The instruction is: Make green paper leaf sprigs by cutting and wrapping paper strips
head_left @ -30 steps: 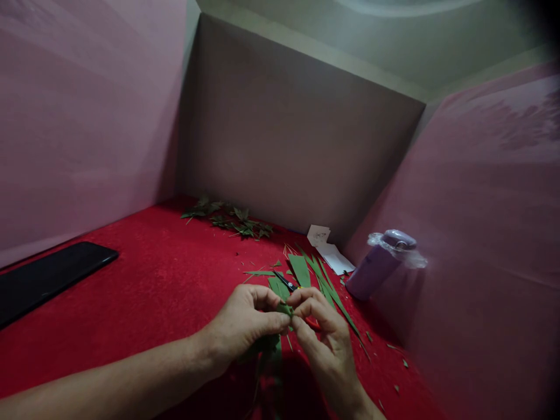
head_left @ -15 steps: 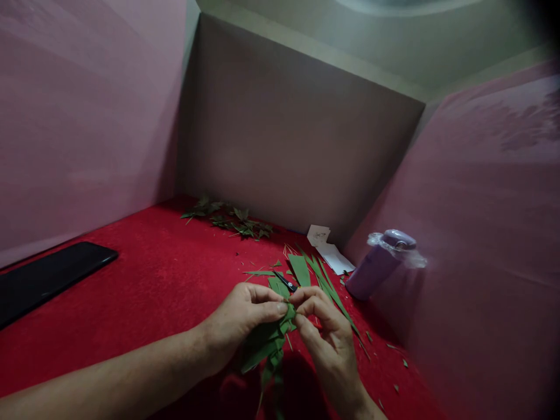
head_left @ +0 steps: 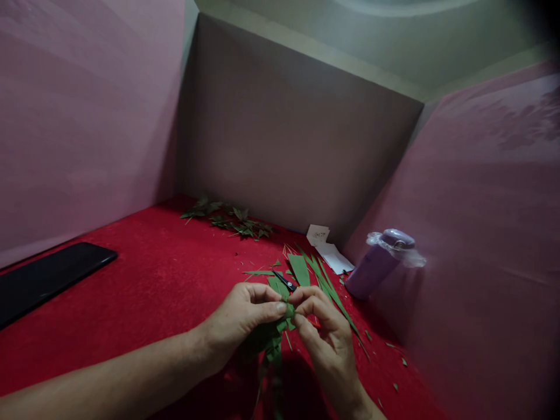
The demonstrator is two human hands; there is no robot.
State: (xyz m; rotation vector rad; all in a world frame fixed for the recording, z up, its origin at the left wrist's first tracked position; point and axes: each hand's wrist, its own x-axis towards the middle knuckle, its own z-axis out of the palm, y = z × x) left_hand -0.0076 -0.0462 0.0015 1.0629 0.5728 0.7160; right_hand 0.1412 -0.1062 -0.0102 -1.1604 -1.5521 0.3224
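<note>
Both my hands meet low in the middle of the head view, over a red cloth. My left hand pinches a bundle of green leaf strips between thumb and fingers. My right hand pinches the same bundle at its top, fingertips touching those of the left. The strips hang down between my wrists. Just beyond my fingertips lie small black scissors on more loose green strips.
A black phone lies at the left. A heap of small green leaves sits by the grey back panel. A lilac bottle leans at the right, white paper slips behind it. Pink walls close both sides.
The leaf bundle has shifted between my fingers: its strips fanned out to the lower left, then drew in again. Both hands stay in the same spot.
</note>
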